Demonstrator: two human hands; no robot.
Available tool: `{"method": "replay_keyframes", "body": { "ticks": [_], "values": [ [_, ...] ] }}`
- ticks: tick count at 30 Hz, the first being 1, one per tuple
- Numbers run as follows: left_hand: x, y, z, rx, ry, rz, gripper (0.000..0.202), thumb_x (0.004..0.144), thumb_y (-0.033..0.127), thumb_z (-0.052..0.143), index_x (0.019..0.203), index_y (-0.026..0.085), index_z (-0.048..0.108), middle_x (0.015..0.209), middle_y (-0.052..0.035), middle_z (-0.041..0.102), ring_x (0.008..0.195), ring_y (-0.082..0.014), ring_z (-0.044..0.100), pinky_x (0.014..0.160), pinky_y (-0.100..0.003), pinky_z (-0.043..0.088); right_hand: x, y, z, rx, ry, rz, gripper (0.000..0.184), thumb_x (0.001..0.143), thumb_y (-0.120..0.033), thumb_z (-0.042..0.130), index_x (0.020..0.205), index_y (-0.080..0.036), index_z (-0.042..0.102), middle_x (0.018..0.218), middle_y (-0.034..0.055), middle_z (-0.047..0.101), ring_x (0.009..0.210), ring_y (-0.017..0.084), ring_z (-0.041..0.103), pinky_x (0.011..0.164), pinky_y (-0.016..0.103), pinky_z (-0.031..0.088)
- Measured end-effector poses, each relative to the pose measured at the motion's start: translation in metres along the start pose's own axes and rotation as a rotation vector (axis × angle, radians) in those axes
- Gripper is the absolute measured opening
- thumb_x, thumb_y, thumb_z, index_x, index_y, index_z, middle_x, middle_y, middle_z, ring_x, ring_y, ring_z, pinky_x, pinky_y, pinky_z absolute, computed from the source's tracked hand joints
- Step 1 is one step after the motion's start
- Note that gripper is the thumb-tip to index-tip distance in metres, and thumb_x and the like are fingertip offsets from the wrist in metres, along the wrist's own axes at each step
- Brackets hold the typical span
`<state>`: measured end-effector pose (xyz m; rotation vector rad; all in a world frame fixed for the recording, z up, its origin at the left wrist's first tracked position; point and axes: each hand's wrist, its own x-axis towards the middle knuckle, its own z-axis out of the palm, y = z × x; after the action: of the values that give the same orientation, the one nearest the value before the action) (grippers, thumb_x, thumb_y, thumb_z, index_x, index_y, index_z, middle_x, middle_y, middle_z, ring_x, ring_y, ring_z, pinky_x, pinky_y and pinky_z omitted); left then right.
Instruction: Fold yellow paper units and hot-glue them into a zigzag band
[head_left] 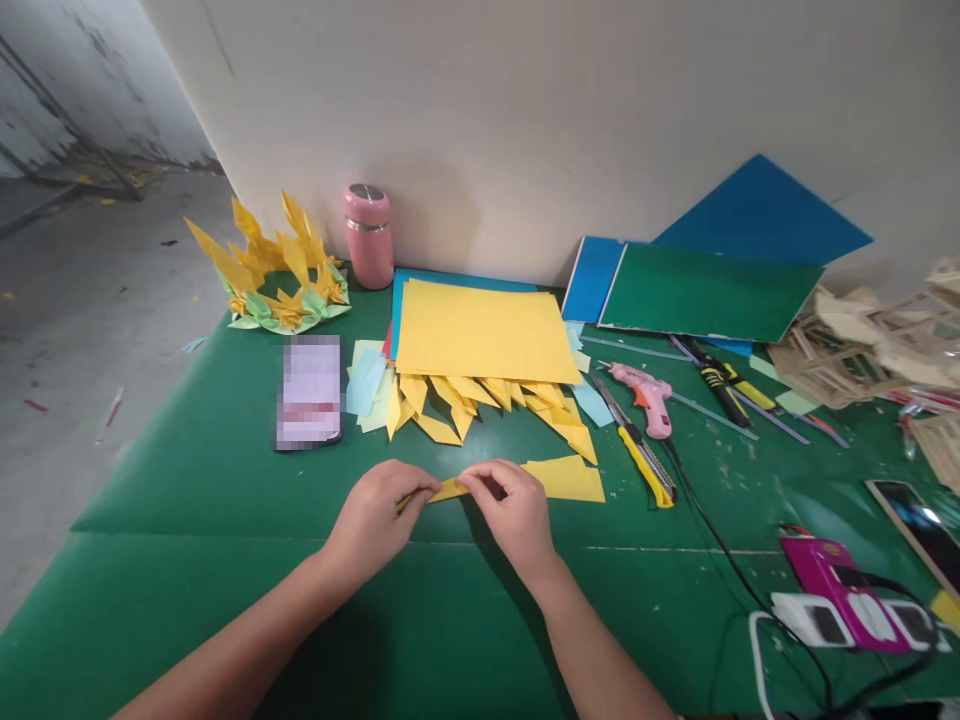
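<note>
Between my two hands a narrow folded strip of yellow paper [448,491] is held just above the green tabletop. My left hand [381,510] pinches its left end, and my right hand [514,508] pinches the other end between thumb and fingers. Just beyond the right hand lies a flat piece of yellow paper [574,479]. Farther back, several folded yellow paper petals [457,397] poke out from under a stack of yellow sheets [487,325]. A paper crown [281,285] in orange and green stands at the back left.
On the green table [210,440], a phone [307,392] and a pink flask [369,238] are at left. To the right lie a yellow utility knife [645,465], a pink glue gun [646,395] with its cord, green and blue boards [712,290], and a magenta power strip [844,590].
</note>
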<state>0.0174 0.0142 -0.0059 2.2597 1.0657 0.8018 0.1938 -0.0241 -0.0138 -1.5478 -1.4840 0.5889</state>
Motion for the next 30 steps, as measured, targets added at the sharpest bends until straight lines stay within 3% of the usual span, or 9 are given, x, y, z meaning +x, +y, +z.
{"method": "replay_keyframes", "body": {
  "ticks": [12,30],
  "values": [
    [-0.0022,0.0014,0.0039,0.204,-0.084,0.084,0.027,0.091,0.013,0.043,0.085,0.017,0.069,0.080,-0.0038,0.063,0.072,-0.0158,0.058,0.067,-0.027,0.049,0.0020,0.0083,0.0056,-0.254,-0.001,-0.245,0.021,0.091,-0.020,0.054,0.071,-0.019,0.061,0.069,0.0013,0.062,0.069,0.016,0.054,0.065,0.027,0.040],
    [-0.0070,0.0008,0.0010,0.310,-0.148,0.163,0.033,0.086,-0.001,0.037,0.096,0.016,0.063,0.088,-0.0052,0.060,0.076,-0.0165,0.055,0.068,-0.027,0.049,0.0072,0.0064,0.0057,-0.275,-0.035,-0.098,0.018,0.085,-0.019,0.061,0.067,-0.020,0.059,0.061,-0.0018,0.054,0.062,0.016,0.051,0.059,0.026,0.037]
  ]
}}
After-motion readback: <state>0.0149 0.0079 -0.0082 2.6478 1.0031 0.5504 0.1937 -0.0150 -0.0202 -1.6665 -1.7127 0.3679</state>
